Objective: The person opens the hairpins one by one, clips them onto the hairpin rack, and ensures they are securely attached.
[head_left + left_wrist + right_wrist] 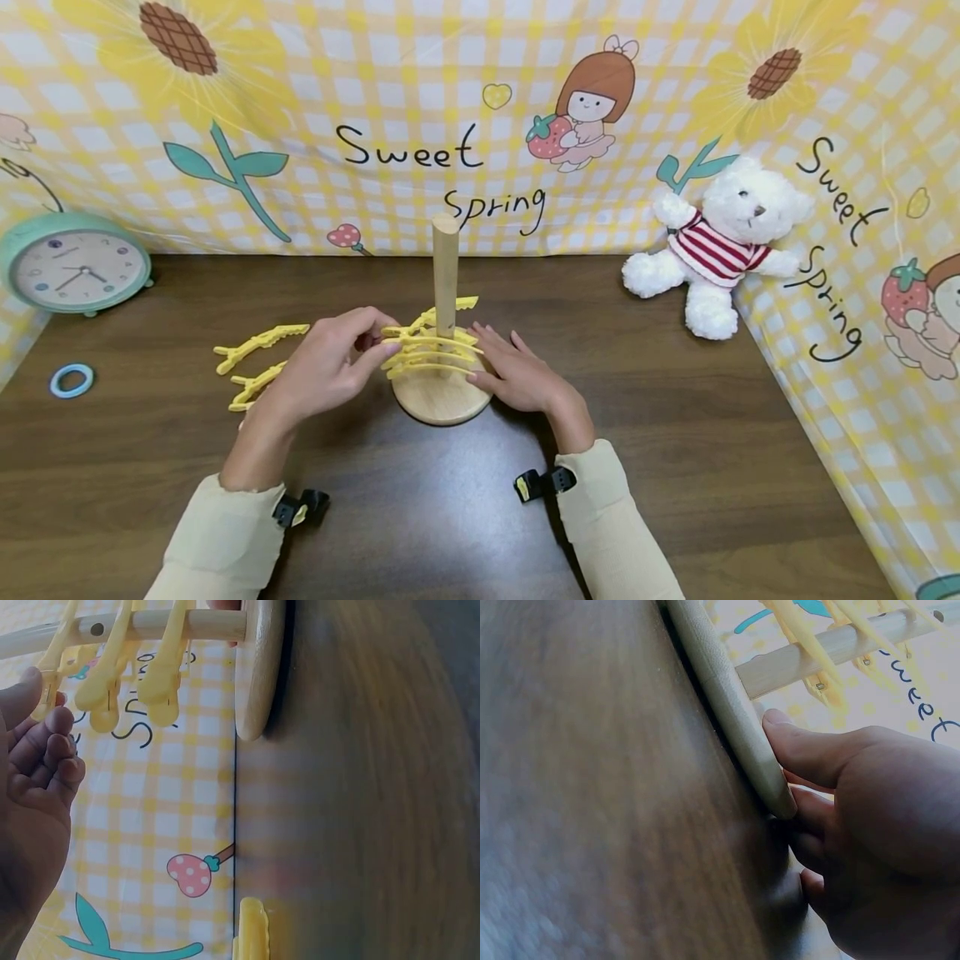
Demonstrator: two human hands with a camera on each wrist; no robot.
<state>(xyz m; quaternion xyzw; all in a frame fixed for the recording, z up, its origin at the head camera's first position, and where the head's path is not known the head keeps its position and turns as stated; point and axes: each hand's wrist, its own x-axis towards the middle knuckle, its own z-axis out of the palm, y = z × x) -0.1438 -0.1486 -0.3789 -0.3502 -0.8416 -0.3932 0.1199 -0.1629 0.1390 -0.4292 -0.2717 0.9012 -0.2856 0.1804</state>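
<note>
A wooden stand [442, 406] with a round base and an upright post is in front of me. Several yellow hair clips [158, 694] are clamped across its post, one above another. My left hand [322, 362] pinches the handle end of the topmost clip [50, 686] between thumb and fingers, to the left of the post. From the other side, my right hand [528, 375] holds the edge of the base, its thumb [802, 746] at the upper face and its fingers by the rim.
Left of the stand lie more yellow clips [261, 343], partly behind my left hand. A blue ring [72, 381] and a mint alarm clock [78, 262] are farther left. A white teddy bear [723, 242] sits at the back right against a patterned cloth [315, 75].
</note>
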